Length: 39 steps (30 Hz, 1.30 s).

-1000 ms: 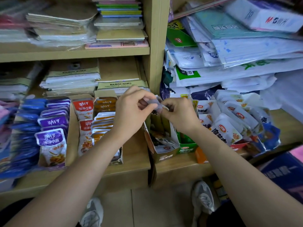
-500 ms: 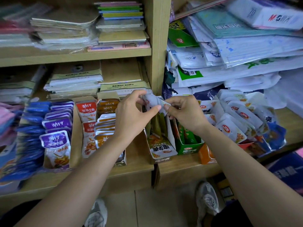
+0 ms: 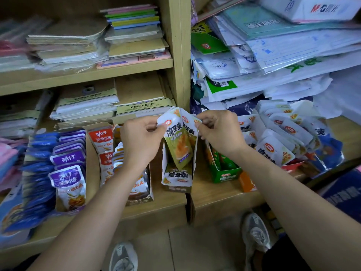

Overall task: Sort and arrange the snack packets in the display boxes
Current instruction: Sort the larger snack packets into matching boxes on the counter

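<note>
Seemingly two green snack packets (image 3: 177,145) in the pinch of left hand (image 3: 141,142) and right hand (image 3: 220,133), display box (image 3: 176,182) just beneath.

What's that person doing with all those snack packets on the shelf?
A person is sorting snacks at a wooden shelf. The left hand and the right hand each pinch the top of a few green-and-white packets, which hang over a narrow open display box. Purple packets fill a box to the left. A green box and a heap of white packets sit to the right.
</note>
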Each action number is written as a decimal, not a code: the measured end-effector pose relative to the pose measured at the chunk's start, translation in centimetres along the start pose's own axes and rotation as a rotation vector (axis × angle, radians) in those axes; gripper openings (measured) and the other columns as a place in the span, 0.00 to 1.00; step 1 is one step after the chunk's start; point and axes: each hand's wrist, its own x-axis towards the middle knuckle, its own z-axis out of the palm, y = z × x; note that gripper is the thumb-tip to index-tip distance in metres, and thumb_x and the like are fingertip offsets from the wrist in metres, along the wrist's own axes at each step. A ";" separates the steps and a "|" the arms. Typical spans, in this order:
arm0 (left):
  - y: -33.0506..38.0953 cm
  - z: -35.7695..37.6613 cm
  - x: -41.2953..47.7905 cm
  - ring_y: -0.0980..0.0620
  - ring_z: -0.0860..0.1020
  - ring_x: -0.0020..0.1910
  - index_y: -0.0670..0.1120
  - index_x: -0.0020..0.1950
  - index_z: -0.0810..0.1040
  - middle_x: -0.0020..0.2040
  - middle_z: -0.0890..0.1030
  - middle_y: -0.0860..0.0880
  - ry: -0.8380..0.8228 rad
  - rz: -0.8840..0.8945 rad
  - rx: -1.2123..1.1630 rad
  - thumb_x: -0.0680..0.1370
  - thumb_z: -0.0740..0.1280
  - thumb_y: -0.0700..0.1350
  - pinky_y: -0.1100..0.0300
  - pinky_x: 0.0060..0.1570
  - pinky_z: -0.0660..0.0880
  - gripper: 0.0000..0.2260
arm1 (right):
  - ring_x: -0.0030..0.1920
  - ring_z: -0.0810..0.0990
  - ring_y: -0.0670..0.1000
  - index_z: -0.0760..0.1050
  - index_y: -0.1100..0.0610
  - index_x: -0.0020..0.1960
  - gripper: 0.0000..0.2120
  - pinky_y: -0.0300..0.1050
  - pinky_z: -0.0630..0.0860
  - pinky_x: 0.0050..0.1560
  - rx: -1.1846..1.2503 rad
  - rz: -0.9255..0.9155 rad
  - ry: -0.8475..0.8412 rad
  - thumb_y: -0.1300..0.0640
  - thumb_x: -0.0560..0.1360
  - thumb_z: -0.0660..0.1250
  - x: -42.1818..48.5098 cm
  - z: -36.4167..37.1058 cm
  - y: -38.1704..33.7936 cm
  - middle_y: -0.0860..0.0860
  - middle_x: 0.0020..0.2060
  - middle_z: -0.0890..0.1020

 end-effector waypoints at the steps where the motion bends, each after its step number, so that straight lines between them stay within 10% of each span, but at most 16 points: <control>1: 0.1 -0.3 0.1 0.59 0.84 0.39 0.51 0.48 0.88 0.39 0.85 0.58 0.005 0.007 -0.051 0.74 0.76 0.42 0.50 0.46 0.84 0.06 | 0.34 0.84 0.49 0.84 0.57 0.51 0.05 0.55 0.83 0.42 -0.007 -0.001 0.023 0.62 0.77 0.72 -0.1 0.2 0.0 0.48 0.33 0.84; 10: 1.2 -2.5 1.2 0.62 0.83 0.42 0.62 0.49 0.81 0.41 0.84 0.66 -0.113 0.287 -0.134 0.77 0.74 0.41 0.66 0.43 0.78 0.14 | 0.40 0.86 0.47 0.83 0.58 0.59 0.13 0.46 0.85 0.43 0.212 0.072 -0.001 0.67 0.80 0.66 0.5 0.2 0.2 0.52 0.44 0.87; 15: -1.1 -0.8 1.2 0.67 0.80 0.39 0.51 0.50 0.86 0.41 0.83 0.62 -0.172 0.264 0.029 0.76 0.75 0.41 0.73 0.39 0.73 0.06 | 0.49 0.86 0.49 0.81 0.59 0.59 0.16 0.44 0.84 0.50 0.357 0.140 -0.064 0.73 0.79 0.63 0.3 -0.1 0.5 0.51 0.47 0.87; 20: -2.0 0.4 1.0 0.61 0.77 0.38 0.45 0.50 0.86 0.41 0.78 0.57 -0.179 0.306 0.123 0.76 0.75 0.42 0.63 0.37 0.78 0.05 | 0.50 0.83 0.46 0.78 0.56 0.66 0.22 0.38 0.80 0.51 0.208 0.072 -0.177 0.67 0.73 0.73 0.0 -0.6 0.0 0.47 0.54 0.84; 28: -0.3 -2.1 -0.6 0.58 0.81 0.53 0.52 0.66 0.80 0.56 0.80 0.56 -0.332 0.289 0.108 0.75 0.77 0.44 0.63 0.51 0.81 0.20 | 0.33 0.74 0.37 0.84 0.55 0.56 0.11 0.34 0.71 0.36 -0.147 -0.089 -0.062 0.60 0.74 0.76 -0.2 1.4 -0.7 0.36 0.33 0.74; 39: -2.4 -4.4 -3.9 0.57 0.71 0.53 0.58 0.55 0.84 0.55 0.79 0.59 -0.686 0.658 0.532 0.67 0.77 0.62 0.53 0.49 0.73 0.19 | 0.34 0.74 0.37 0.83 0.55 0.58 0.11 0.30 0.71 0.38 -0.172 -0.125 0.048 0.59 0.75 0.74 -0.3 1.9 -1.0 0.41 0.37 0.76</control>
